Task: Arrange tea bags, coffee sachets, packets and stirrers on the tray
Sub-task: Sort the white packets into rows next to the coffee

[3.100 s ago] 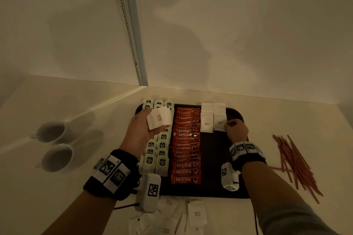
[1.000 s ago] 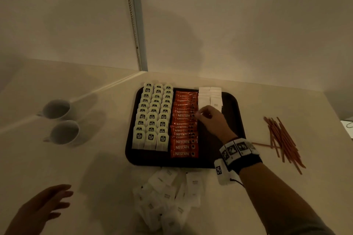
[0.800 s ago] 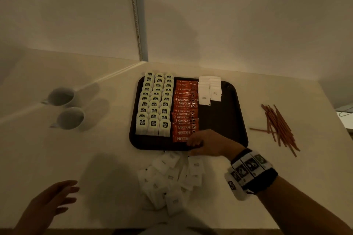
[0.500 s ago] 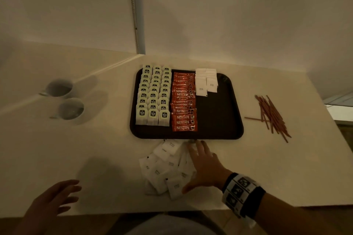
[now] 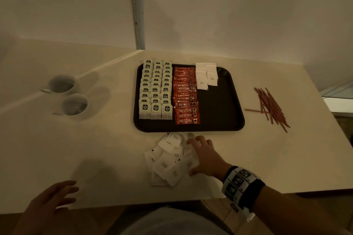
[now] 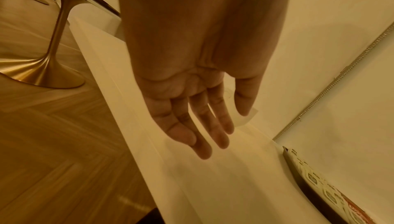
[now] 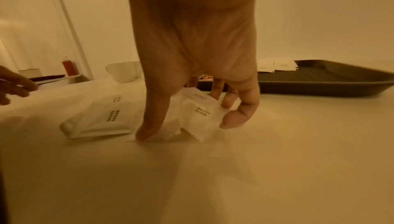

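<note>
This looks like a hotel room or a guest lounge, at its small drinks corner. On a pale counter point(image 5: 248, 158) by plain walls lies a dark tray point(image 5: 219, 112) with rows of tea bags point(image 5: 155, 91), coffee sachets point(image 5: 186, 99) and sugar packets point(image 5: 206, 76). Two white cups point(image 5: 68, 93) stand to the left, and stirrers point(image 5: 271, 107) lie to the right. Beside the counter I see a herringbone wood floor point(image 6: 53, 143) and a table with a golden pedestal foot point(image 6: 46, 69).

Head view: high above the near edge of the pale table point(image 5: 267, 158), facing down. Wrist views: low, close, both sharing the dark plastic tray point(image 7: 319, 82).
</note>
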